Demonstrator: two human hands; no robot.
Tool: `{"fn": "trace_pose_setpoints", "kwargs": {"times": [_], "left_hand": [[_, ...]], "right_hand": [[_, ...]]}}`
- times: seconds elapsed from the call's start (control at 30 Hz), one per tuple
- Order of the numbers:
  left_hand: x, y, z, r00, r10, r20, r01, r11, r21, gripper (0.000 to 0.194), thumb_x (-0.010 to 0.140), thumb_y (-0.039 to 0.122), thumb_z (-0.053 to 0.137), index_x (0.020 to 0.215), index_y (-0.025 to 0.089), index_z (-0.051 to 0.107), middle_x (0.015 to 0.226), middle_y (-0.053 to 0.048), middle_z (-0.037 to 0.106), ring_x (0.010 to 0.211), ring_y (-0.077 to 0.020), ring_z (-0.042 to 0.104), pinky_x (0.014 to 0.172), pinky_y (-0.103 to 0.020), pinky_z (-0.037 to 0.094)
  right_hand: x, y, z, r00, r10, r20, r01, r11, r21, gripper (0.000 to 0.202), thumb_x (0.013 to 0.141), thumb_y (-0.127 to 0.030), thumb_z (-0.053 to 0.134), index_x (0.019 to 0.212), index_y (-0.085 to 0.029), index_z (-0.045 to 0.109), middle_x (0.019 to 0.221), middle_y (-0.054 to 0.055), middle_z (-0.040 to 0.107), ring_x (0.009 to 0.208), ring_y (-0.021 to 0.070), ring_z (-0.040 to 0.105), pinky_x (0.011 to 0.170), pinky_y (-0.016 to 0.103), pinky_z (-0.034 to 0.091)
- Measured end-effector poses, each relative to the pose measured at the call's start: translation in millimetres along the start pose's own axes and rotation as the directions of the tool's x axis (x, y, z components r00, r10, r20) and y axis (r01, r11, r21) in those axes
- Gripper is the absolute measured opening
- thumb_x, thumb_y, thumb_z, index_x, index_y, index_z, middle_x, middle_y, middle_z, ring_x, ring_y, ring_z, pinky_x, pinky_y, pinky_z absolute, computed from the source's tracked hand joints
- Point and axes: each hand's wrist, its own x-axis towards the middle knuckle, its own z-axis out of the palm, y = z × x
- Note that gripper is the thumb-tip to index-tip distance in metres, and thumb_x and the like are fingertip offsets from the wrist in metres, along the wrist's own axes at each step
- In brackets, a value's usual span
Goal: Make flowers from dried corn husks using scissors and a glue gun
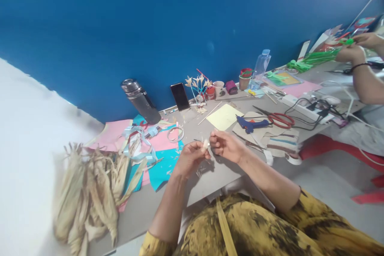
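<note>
Over the front of the grey table (216, 176), my left hand (194, 157) pinches a small pale piece (205, 145) that looks like dried corn husk. My right hand (226, 146) is close beside it, fingers curled toward the same piece; what lies between its fingertips is too small to name. Dried corn husks (96, 196) are heaped at the left table edge. Flowers of pale husk on thin stems (198, 84) stand at the back. To the right of my hands a blue glue gun (251, 124) rests on a cloth (270, 140).
A dark flask (141, 102) and a phone (180, 97) stand along the blue wall. Red-handled scissors (280, 120), a yellow sheet (225, 117) and a power strip (303, 108) with cables lie on the table. At far right, another person's hands (354, 52) hold green stems.
</note>
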Motion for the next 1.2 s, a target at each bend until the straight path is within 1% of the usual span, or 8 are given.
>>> {"fn": "trace_pose_setpoints", "kwargs": {"times": [0.17,0.33,0.47,0.53,0.67,0.83,1.0,1.2], "left_hand": [[9.1,0.9,-4.6,0.98,0.062,-0.191,-0.081,0.992,-0.097,0.034,0.059,0.031,0.093,0.073,0.014,0.067,0.067,-0.001,0.069,0.064,-0.0105,0.064,0.071,-0.026,0.054],[18.0,16.0,-10.6,0.919,0.176,-0.354,-0.207,0.977,-0.054,0.041,0.049,0.031,0.096,0.071,0.014,0.066,0.067,0.0,0.07,0.064,-0.0116,0.067,0.072,-0.027,0.056],[26.9,23.3,-19.4,0.86,0.308,-0.407,-0.28,0.951,0.13,0.036,0.051,0.032,0.093,0.069,0.013,0.068,0.066,0.001,0.067,0.066,-0.0136,0.067,0.075,-0.03,0.056],[33.5,20.3,-26.1,0.833,0.357,-0.423,-0.294,0.933,0.21,0.033,0.054,0.033,0.091,0.071,0.012,0.071,0.067,-0.001,0.067,0.067,-0.0139,0.066,0.074,-0.029,0.055],[46.2,7.4,-40.1,0.804,0.39,-0.448,-0.303,0.918,0.254,0.03,0.058,0.034,0.086,0.073,0.012,0.073,0.067,-0.002,0.067,0.064,-0.0132,0.063,0.069,-0.028,0.053],[50.5,4.2,-51.8,0.743,0.474,-0.472,-0.322,0.872,0.37,0.026,0.062,0.033,0.081,0.076,0.013,0.072,0.07,-0.003,0.067,0.066,-0.0156,0.063,0.063,-0.027,0.051],[47.4,11.4,-61.3,0.709,0.533,-0.462,-0.31,0.824,0.473,0.03,0.071,0.04,0.076,0.086,0.015,0.07,0.073,-0.002,0.067,0.064,-0.0146,0.06,0.062,-0.026,0.048],[47.8,13.9,-71.8,0.698,0.585,-0.413,-0.262,0.745,0.613,0.032,0.072,0.046,0.074,0.081,0.015,0.071,0.065,-0.001,0.062,0.06,-0.0144,0.053,0.06,-0.026,0.044]], "right_hand": [[17.1,10.9,10.4,0.994,-0.096,-0.044,0.082,0.967,-0.242,0.038,0.061,-0.037,0.089,0.072,-0.015,0.06,0.064,-0.003,0.055,0.05,0.0044,0.038,0.041,0.015,0.022],[45.4,19.7,24.0,0.958,-0.279,-0.064,0.231,0.885,-0.403,0.037,0.059,-0.041,0.085,0.073,-0.016,0.062,0.06,-0.005,0.052,0.051,0.006,0.037,0.043,0.016,0.022],[62.5,18.1,31.3,0.943,-0.331,-0.032,0.271,0.821,-0.502,0.034,0.062,-0.043,0.079,0.078,-0.016,0.067,0.059,-0.004,0.054,0.052,0.0078,0.042,0.045,0.019,0.027],[69.3,19.0,32.6,0.926,-0.377,-0.015,0.304,0.77,-0.561,0.031,0.063,-0.041,0.077,0.08,-0.016,0.068,0.062,-0.002,0.059,0.053,0.0092,0.046,0.047,0.021,0.029],[81.6,25.1,32.5,0.891,-0.451,-0.039,0.326,0.699,-0.636,0.024,0.063,-0.037,0.074,0.075,-0.017,0.068,0.063,-0.001,0.062,0.055,0.0111,0.048,0.049,0.024,0.03],[94.4,25.6,38.4,0.917,-0.391,-0.078,0.274,0.761,-0.588,0.029,0.06,-0.041,0.077,0.074,-0.017,0.068,0.062,-0.002,0.06,0.057,0.0115,0.049,0.05,0.023,0.031],[106.3,21.8,43.7,0.969,-0.245,-0.042,0.188,0.833,-0.52,0.037,0.055,-0.047,0.082,0.07,-0.017,0.065,0.06,-0.004,0.055,0.055,0.0095,0.048,0.046,0.021,0.028],[120.4,31.4,34.7,0.981,-0.194,-0.011,0.174,0.902,-0.395,0.041,0.049,-0.043,0.087,0.068,-0.017,0.062,0.057,-0.006,0.047,0.053,0.0069,0.039,0.043,0.019,0.021]]}}
